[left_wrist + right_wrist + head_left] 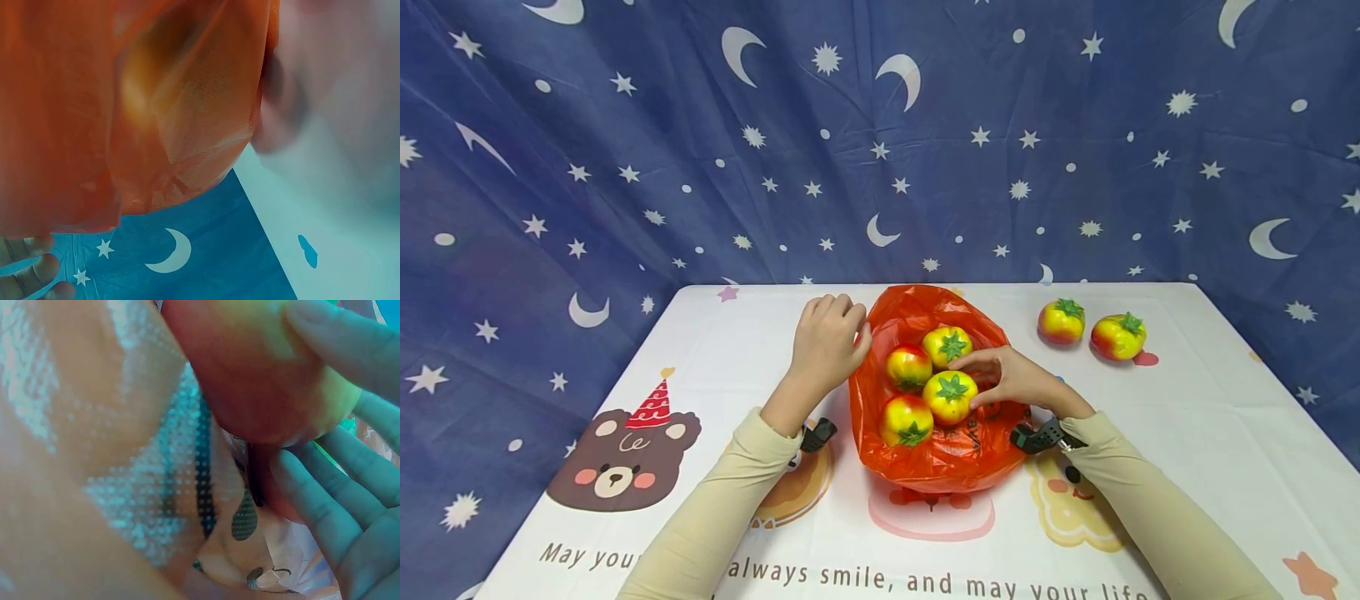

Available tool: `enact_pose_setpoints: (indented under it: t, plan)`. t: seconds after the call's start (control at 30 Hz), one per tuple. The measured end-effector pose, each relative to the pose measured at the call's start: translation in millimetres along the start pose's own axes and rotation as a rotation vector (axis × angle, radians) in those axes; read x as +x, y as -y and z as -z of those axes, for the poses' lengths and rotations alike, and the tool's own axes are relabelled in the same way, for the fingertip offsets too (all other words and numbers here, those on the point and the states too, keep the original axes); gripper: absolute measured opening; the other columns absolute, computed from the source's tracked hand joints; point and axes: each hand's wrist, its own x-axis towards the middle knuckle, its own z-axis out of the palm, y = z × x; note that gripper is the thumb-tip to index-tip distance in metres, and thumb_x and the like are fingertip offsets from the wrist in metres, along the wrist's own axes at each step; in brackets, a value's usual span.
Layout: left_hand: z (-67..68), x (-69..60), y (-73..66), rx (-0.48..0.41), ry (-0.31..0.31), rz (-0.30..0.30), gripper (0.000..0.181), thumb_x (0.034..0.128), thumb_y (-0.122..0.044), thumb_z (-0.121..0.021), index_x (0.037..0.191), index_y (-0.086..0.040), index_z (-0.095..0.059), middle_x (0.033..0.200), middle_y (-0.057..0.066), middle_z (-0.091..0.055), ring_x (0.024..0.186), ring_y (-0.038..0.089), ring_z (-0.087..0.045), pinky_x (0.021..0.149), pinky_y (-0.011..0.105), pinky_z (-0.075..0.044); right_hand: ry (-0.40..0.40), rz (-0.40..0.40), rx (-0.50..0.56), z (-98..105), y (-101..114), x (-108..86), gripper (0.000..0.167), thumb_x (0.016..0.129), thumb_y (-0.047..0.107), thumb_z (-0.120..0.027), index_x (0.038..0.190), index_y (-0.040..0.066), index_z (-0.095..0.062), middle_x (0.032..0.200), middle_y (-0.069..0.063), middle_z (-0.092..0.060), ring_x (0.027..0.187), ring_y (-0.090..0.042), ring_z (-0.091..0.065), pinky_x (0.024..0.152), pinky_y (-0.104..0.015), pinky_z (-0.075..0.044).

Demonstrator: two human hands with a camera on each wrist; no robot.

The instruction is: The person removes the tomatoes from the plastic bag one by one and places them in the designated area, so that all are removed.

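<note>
A red plastic bag [955,462] lies wide open on the table with several yellow-and-red tomatoes in it, green leaves on their tops. My left hand [829,342] grips the bag's left rim with curled fingers. Over the right side of the bag, my right hand [1018,379] holds the front-middle tomato [950,398] between thumb and fingers. Close up in the right wrist view, the thumb and fingers lie on that tomato [250,369]. In the left wrist view the bag [187,125] fills much of the picture and a yellow shape shows dimly through it.
Two more tomatoes, one [1061,322] beside the other [1118,337], sit on the table at the back right. A white cloth [760,333] with printed cartoons and lettering covers the table. Behind it hangs a blue curtain [940,200] with moons and stars.
</note>
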Motion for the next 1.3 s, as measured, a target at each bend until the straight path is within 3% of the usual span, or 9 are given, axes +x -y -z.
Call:
enact_pose_setpoints:
  t: [0.1, 0.27, 0.37, 0.83, 1.3]
  plan:
    - [0.1, -0.5, 0.0, 0.003, 0.001, -0.001, 0.012, 0.0802, -0.012, -0.058, 0.070, -0.008, -0.055, 0.071, 0.006, -0.053, 0.068, 0.025, -0.052, 0.076, 0.040, -0.045, -0.001, 0.002, 0.008, 0, 0, -0.9, 0.059, 0.074, 0.015, -0.077, 0.126, -0.004, -0.054, 0.129, -0.024, -0.056, 0.116, -0.030, -0.058, 0.093, -0.032, -0.050]
    - [0.6, -0.9, 0.1, 0.003, 0.009, -0.001, 0.012, 0.0804, -0.013, -0.059, 0.070, -0.008, -0.055, 0.071, 0.006, -0.053, 0.068, 0.025, -0.052, 0.077, 0.040, -0.045, -0.020, -0.002, -0.002, 2, 1, -2.7, 0.058, 0.074, 0.015, -0.078, 0.124, -0.003, -0.056, 0.128, -0.023, -0.056, 0.107, -0.002, -0.060, 0.092, -0.028, -0.050]
    - [1.0, -0.9, 0.0, 0.005, 0.006, -0.003, 0.012, 0.0802, -0.013, -0.059, 0.070, -0.008, -0.055, 0.070, 0.006, -0.053, 0.067, 0.025, -0.052, 0.076, 0.040, -0.046, -0.031, 0.004, -0.004, 4, 1, -4.6, 0.057, 0.074, 0.015, -0.078, 0.123, -0.004, -0.056, 0.126, -0.024, -0.057, 0.104, 0.002, -0.060, 0.091, -0.028, -0.051]
    - [0.5, -0.3, 0.0, 0.003, 0.004, 0.006, 0.012, 0.0800, -0.012, -0.058, 0.070, -0.008, -0.055, 0.070, 0.006, -0.053, 0.067, 0.025, -0.051, 0.076, 0.039, -0.045, -0.050, -0.006, -0.022, 14, 3, -10.2, 0.057, 0.074, 0.014, -0.077, 0.123, -0.004, -0.056, 0.125, -0.024, -0.058, 0.112, -0.033, -0.060, 0.090, -0.032, -0.051]
    - [0.4, 0.6, -0.7, -0.011, 0.008, 0.007, 0.012, 0.0803, -0.012, -0.058, 0.070, -0.008, -0.055, 0.070, 0.006, -0.052, 0.067, 0.025, -0.051, 0.076, 0.040, -0.045, -0.049, -0.001, -0.053, 23, 9, -13.0, 0.057, 0.074, 0.016, -0.078, 0.123, -0.002, -0.056, 0.125, -0.024, -0.058, 0.110, -0.030, -0.061, 0.089, -0.031, -0.052]
